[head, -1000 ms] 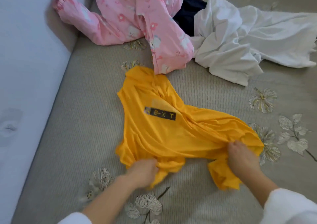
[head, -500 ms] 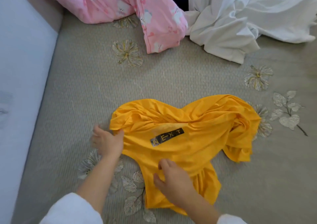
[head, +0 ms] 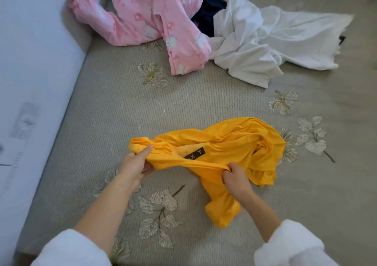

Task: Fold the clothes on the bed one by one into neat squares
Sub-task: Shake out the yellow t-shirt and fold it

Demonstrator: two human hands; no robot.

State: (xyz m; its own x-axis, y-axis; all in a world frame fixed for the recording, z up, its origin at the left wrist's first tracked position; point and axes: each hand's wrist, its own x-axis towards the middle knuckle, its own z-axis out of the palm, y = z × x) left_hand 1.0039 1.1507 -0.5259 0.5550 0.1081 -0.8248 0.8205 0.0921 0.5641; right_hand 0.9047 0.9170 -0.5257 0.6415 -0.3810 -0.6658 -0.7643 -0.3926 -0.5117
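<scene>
My left hand [head: 134,164] pinches the left end of the crumpled yellow jersey T-shirt with a black label [head: 230,143], and my right hand [head: 236,179] grips a bunched fold on its near edge. The shirt lies on the beige ribbed flower-print bedcover [head: 114,106]. Beyond the shirt are a pink printed pyjama piece [head: 155,25], a rumpled white cotton garment [head: 265,41] touching it, and a dark navy cloth [head: 206,19] between them.

The person wears fluffy white sleeves [head: 69,249] pushed up on both arms, leaving forearms and each hand bare.
</scene>
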